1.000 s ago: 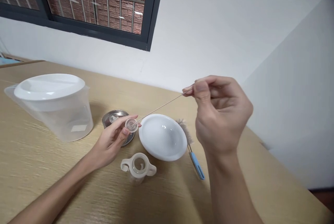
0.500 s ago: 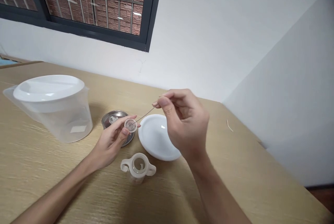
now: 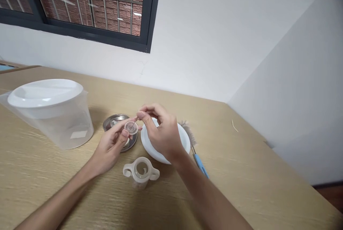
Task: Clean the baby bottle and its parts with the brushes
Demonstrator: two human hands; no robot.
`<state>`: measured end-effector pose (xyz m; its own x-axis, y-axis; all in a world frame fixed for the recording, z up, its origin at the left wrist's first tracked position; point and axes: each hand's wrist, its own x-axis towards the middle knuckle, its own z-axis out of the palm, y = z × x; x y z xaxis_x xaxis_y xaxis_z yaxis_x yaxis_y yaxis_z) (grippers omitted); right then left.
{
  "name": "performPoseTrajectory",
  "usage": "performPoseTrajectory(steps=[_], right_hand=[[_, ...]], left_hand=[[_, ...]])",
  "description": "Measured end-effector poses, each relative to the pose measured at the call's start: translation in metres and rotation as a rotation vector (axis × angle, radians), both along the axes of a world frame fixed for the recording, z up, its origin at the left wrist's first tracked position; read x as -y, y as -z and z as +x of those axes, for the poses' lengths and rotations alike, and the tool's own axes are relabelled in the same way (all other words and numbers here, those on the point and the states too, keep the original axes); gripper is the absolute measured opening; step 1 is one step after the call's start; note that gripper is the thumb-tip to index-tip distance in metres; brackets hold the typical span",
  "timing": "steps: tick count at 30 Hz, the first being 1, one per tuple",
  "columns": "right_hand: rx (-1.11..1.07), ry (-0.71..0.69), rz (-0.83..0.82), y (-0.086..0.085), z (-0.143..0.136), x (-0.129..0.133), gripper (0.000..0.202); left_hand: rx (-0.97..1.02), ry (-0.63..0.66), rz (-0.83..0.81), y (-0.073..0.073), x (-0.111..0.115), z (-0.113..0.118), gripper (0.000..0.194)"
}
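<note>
Between its thumb and fingers, my left hand [image 3: 108, 148] holds a small round clear disc-like part [image 3: 131, 128] above a metal tray [image 3: 108, 120]. My right hand [image 3: 163, 131] pinches a thin wire [image 3: 135, 121], whose lower end meets the middle of the clear part. Under my right hand is a white bowl or plate [image 3: 184, 140], partly covered by it. Other small clear pieces lie in the metal tray, half hidden by my left hand. A bottle with two handles [image 3: 141, 173] stands open just in front of my hands.
A large translucent pitcher [image 3: 66, 123] with a white lid stands at the left. Right of the white dish lies a blue-handled brush [image 3: 200, 165]. A thin pale strip [image 3: 234, 126] rests farther right. Behind the table [image 3: 241, 173] are a wall and a barred window.
My right hand has moved left and slightly down, bringing its fingers close to the clear part. The brush has come into view behind it. My left hand has hardly moved.
</note>
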<state>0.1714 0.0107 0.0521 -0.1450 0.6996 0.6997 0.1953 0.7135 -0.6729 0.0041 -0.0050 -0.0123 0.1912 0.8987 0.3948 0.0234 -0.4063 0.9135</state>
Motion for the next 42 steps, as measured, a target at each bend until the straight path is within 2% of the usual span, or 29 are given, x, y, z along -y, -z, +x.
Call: performPoseTrajectory(steps=[7,11,17,25,34,42], right_hand=[[0.123,-0.003,0.024,0.009,-0.006,-0.001,0.009],[0.128,0.028,0.066,0.008,-0.006,0.0,0.01],[-0.003,0.072,0.095,-0.007,0.002,0.005,0.008],[-0.087,0.104,0.163,-0.031,0.018,0.017,0.007],[-0.147,0.169,0.183,-0.038,0.027,0.02,0.006],[-0.157,0.222,0.176,-0.038,0.03,0.017,0.004]], left_hand=[[0.095,0.059,-0.086,-0.002,-0.001,-0.005,0.04],[0.127,0.086,-0.106,0.0,-0.002,-0.005,0.04],[-0.013,0.065,-0.04,0.001,0.003,0.0,0.041],[-0.084,0.048,0.032,0.002,0.005,0.0,0.042],[-0.147,0.017,0.054,0.0,0.001,-0.007,0.044],[-0.19,0.033,0.093,-0.007,0.006,-0.004,0.039]])
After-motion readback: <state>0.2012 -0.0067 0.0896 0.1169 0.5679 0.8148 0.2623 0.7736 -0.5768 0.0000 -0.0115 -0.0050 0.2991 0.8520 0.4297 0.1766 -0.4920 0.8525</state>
